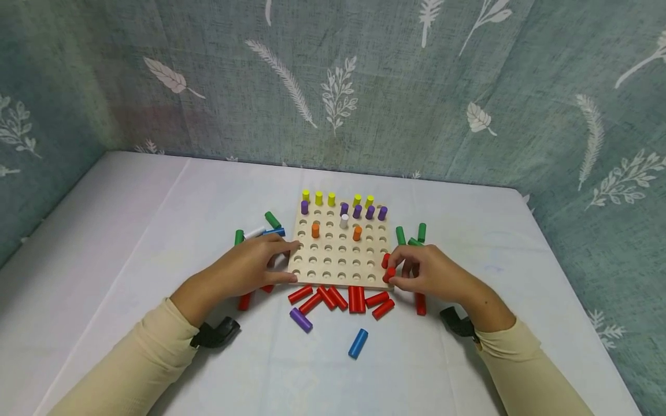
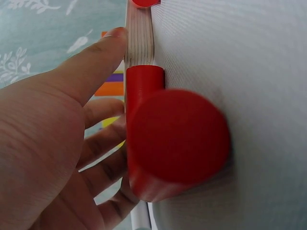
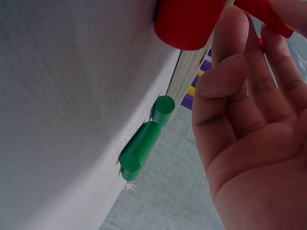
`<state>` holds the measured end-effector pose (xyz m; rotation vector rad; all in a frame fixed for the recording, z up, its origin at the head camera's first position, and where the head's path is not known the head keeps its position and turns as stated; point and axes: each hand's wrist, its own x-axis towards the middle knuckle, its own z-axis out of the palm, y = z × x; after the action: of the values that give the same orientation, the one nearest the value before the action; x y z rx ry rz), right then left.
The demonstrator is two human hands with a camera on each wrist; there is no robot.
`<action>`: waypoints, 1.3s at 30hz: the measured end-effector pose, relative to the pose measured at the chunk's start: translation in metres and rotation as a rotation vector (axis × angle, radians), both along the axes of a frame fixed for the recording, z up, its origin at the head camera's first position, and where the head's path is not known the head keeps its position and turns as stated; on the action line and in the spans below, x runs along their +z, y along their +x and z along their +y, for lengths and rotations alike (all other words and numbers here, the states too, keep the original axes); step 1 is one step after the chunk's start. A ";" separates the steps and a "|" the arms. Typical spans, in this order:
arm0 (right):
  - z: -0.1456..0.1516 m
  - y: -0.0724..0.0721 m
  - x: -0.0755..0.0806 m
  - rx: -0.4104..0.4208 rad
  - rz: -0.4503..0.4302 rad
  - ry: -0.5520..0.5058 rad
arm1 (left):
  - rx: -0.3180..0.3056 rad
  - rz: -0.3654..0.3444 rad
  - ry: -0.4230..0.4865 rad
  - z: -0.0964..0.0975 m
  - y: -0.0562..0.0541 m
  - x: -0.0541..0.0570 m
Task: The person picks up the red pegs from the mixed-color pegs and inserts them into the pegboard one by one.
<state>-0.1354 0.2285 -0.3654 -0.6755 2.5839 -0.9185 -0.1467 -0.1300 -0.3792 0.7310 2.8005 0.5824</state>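
A wooden pegboard (image 1: 335, 254) with rows of round holes lies on the table. Yellow, purple, white and orange pegs stand in it. At its front right corner my right hand (image 1: 429, 270) pinches a red peg (image 1: 388, 275) between thumb and fingertips, tilted over the holes. The same red peg (image 3: 264, 15) shows in the right wrist view. Just behind it another red peg (image 1: 385, 260) stands at the right edge. My left hand (image 1: 255, 263) rests at the board's left edge, thumb and fingers spread, fingertips touching the rim.
Several loose red pegs (image 1: 357, 300) lie along the board's front edge. Nearer the front are a purple peg (image 1: 301, 319) and a blue peg (image 1: 358, 344). Green pegs (image 1: 400, 236) lie right of the board. White (image 1: 255, 233), blue and green pegs lie left of it.
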 end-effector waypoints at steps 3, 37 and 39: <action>0.000 0.000 0.000 -0.004 -0.014 0.003 | 0.001 -0.005 -0.003 0.000 0.000 0.000; -0.002 0.001 0.002 -0.010 -0.015 0.031 | -0.002 0.004 0.003 0.001 -0.001 0.002; -0.002 0.001 0.003 -0.009 -0.013 0.037 | -0.004 0.002 0.004 0.001 -0.001 0.002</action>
<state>-0.1340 0.2262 -0.3629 -0.6463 2.5884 -0.8725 -0.1472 -0.1290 -0.3769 0.7390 2.7999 0.5868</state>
